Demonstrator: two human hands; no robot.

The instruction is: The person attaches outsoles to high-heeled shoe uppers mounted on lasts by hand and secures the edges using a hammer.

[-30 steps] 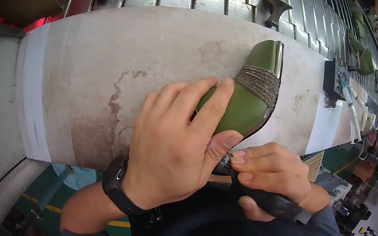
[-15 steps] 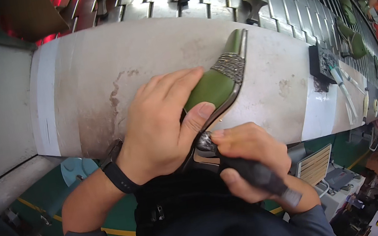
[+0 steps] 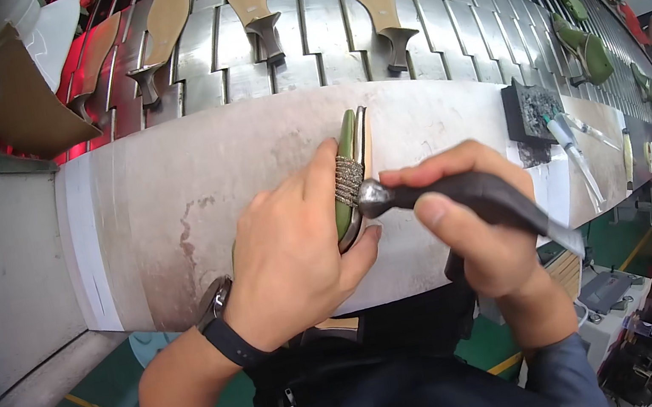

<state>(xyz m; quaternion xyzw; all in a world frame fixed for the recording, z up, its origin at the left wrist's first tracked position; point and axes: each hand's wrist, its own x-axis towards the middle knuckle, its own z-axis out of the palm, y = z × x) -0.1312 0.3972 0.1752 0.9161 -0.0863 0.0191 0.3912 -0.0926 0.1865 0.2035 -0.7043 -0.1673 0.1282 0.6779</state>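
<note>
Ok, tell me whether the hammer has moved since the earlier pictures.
Yes: the hammer has moved forward and rightward over the bench, closer to the black block.

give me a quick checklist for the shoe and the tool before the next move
1. Left hand gripping the green shoe: ok, thumb and fingers on either side.
2. Right hand gripping the dark-handled tool: ok, fingers around the handle.
3. Left thumb well away from the rounded metal head: not ok, they look close.
4. Metal head touching the shoe: cannot tell, it overlaps the edge in this view.
5. Shoe resting on the worktop: cannot tell, the left hand hides much of it.
</note>
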